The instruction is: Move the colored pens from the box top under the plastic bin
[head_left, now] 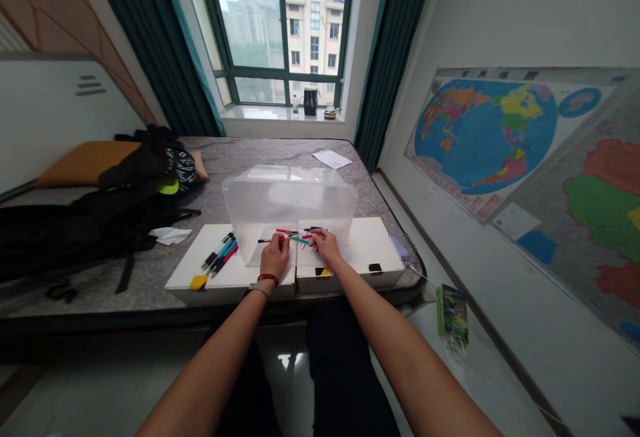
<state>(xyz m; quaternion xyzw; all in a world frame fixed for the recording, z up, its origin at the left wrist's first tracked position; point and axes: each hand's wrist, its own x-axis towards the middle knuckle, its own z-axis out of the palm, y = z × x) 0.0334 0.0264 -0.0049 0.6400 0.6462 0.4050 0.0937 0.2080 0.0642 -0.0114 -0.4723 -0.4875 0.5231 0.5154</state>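
A translucent plastic bin (290,200) lies on its side across two white boxes, its opening apparently facing me. Several loose pens in red, black and blue lie at its near edge, among them a light blue pen (301,240). My left hand (274,256), with bands on the wrist, pinches a red pen at the left of this pile. From the right, the closed fingers of my right hand (325,247) meet the pens; a red one appears to be in them, its end partly hidden. Farther left, a row of sorted pens (221,254) in black, blue and red rests on the left white box (200,280).
The white boxes stand on a grey mattress (270,150). Black bags and clothes (145,170) lie to the left, beside a crumpled tissue (171,234). A paper sheet (332,159) lies behind the bin. Maps hang on the right wall.
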